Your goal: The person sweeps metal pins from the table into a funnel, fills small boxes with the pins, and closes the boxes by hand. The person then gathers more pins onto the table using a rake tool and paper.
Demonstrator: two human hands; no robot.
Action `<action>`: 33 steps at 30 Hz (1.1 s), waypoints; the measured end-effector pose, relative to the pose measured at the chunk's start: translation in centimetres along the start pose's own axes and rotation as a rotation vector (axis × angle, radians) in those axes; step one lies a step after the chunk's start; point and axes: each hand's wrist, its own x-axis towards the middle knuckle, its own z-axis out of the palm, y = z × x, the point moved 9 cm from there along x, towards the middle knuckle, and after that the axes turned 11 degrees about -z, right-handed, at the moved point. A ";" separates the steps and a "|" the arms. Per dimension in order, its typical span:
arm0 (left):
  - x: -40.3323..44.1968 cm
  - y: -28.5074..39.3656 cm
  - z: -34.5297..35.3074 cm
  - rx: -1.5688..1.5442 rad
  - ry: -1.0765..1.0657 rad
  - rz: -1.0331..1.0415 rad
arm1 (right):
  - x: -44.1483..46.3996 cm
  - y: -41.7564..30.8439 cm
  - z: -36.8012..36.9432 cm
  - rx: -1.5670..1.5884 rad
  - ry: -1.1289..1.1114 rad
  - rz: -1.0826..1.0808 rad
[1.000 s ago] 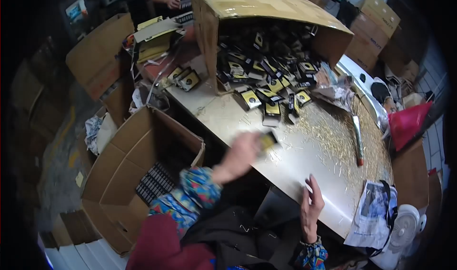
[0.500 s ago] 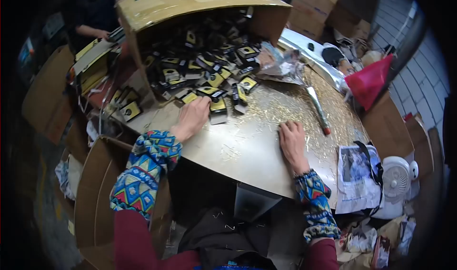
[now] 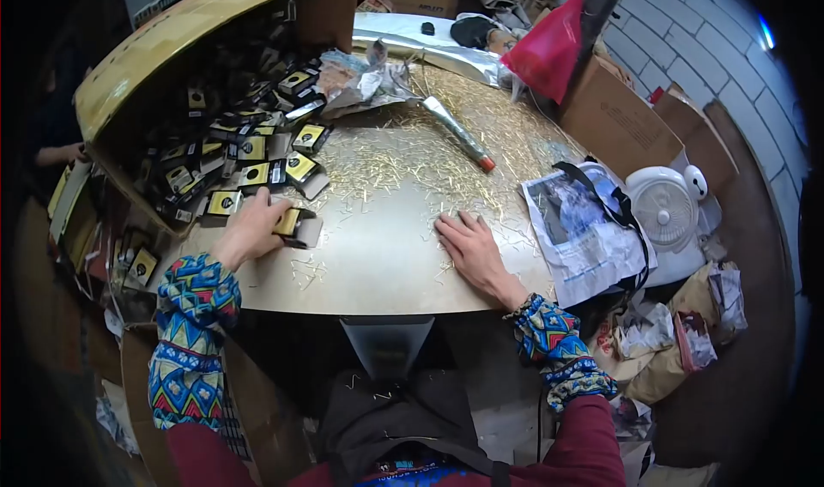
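My left hand (image 3: 251, 229) is closed on a small black-and-yellow cardboard box (image 3: 290, 223) at the left of the metal tabletop (image 3: 378, 272). The box lies on its side, and its pale end flap stands out to the right. Just behind that hand, more black-and-yellow boxes (image 3: 255, 175) spill from a large carton (image 3: 215, 15) tipped on its side. My right hand (image 3: 475, 260) rests palm down on the tabletop, fingers stretched out and holding nothing. Thin brass-coloured pins (image 3: 378, 157) lie scattered close to its fingertips.
Behind the pins lies a clear tube with a red end (image 3: 459, 133), beside crumpled plastic (image 3: 369, 88). A white fan (image 3: 663, 208) and a printed bag with a black strap (image 3: 584, 229) sit at the right edge. A pink bag (image 3: 547, 49) hangs at the back.
The view has turned right, so the carton appears further left. My left hand has drawn the small box nearer, away from the pile. My right hand still rests on the tabletop.
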 end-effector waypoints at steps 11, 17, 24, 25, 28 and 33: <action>-9.2 3.8 3.1 -1.161 -0.234 -0.117 | 3.3 0.0 2.1 -0.030 0.001 -0.083; -16.9 3.5 12.6 -1.976 -0.416 -0.310 | 2.7 -0.9 1.7 0.207 -0.009 -0.004; -22.8 4.6 25.8 -1.812 -0.582 -0.685 | 2.5 -3.8 0.8 0.384 0.133 -0.006; -22.7 5.3 27.2 -1.771 -0.555 -0.678 | 2.8 -5.5 1.5 0.247 0.082 -0.074; -21.8 8.9 29.6 -1.565 -0.590 -0.453 | 2.9 -9.5 3.8 0.078 0.011 -0.153; -22.7 12.6 28.7 -1.874 -0.682 -0.558 | 0.1 -14.8 3.5 0.093 -0.007 -0.150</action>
